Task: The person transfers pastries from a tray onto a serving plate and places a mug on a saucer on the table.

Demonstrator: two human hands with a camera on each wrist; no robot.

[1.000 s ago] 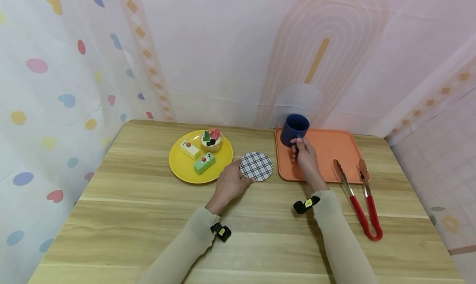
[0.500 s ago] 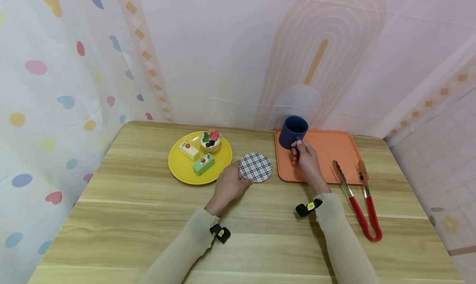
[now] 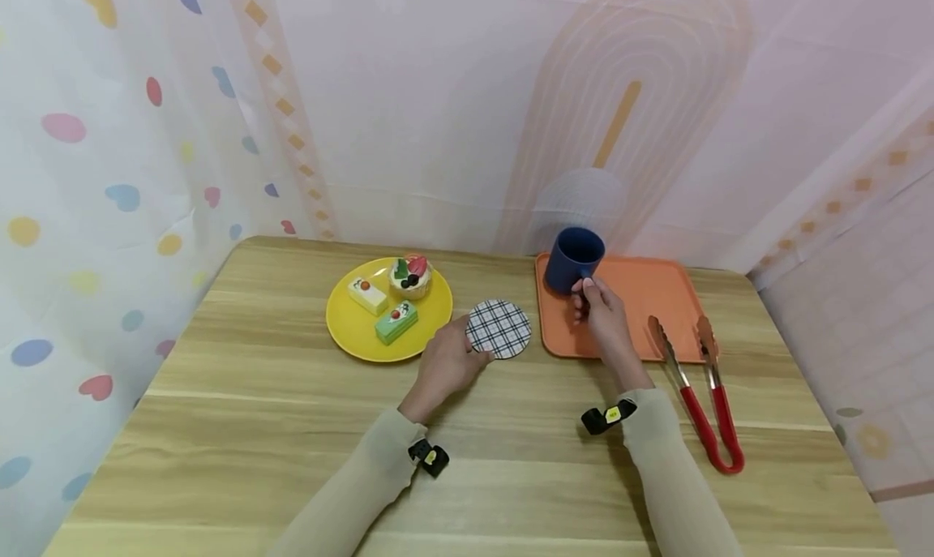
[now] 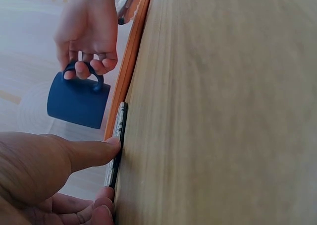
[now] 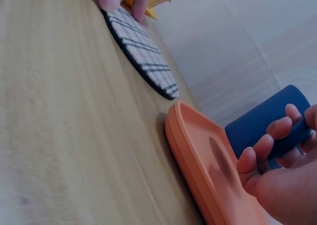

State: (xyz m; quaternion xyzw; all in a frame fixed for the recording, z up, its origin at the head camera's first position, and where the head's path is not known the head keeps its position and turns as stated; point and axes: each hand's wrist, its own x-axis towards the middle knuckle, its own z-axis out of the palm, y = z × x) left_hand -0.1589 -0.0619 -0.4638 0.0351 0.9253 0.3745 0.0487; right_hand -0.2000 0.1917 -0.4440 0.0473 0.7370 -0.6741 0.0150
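Observation:
A blue mug (image 3: 574,263) is held by its handle in my right hand (image 3: 607,318), fingers curled through and around the handle. The mug hangs over the left part of the orange tray (image 3: 642,285), casting a shadow on the tray in the right wrist view. To its left, a round plaid coaster (image 3: 499,329) with a dark edge lies on the table. My left hand (image 3: 448,359) grips the coaster's left side, with the thumb (image 4: 96,153) at the near rim and the other fingers along the outer edge.
A yellow plate (image 3: 350,338) left of the coaster bears a fruit-topped tart (image 3: 410,280), a white cake slice (image 3: 367,296) and a green one (image 3: 396,323). Red-handled tongs (image 3: 704,415) lie at the right, tips over the tray's front edge. A patterned cloth backdrop (image 3: 430,135) stands behind the table.
The head view drifts slightly. My right wrist has shifted a little to the right and nearer, while the mug stays over the tray's left part. The left hand keeps its place on the coaster.

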